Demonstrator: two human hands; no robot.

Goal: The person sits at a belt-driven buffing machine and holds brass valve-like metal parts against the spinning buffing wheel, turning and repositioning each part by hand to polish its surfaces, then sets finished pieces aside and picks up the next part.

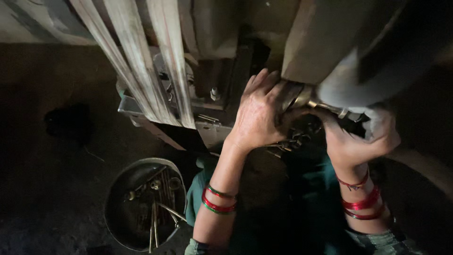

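My left hand [257, 115] presses flat against a round metal part [289, 97] under a grey machine body [325, 42]; its fingers curl around the part's edge. My right hand [361, 139] grips a brass-coloured metal rod or tool [325, 107] that runs into that round part, and a grey cloth [377, 120] is bunched in the same hand. Both wrists wear red and green bangles. Small dark metal pieces [302, 134] lie below the hands, partly hidden.
A round dark pan [115, 208] on the floor at lower left holds several bolts and metal rods. Pale flat belts [141, 61] run diagonally down to a metal bracket [207, 113]. Dark floor lies at left; green fabric covers my lap.
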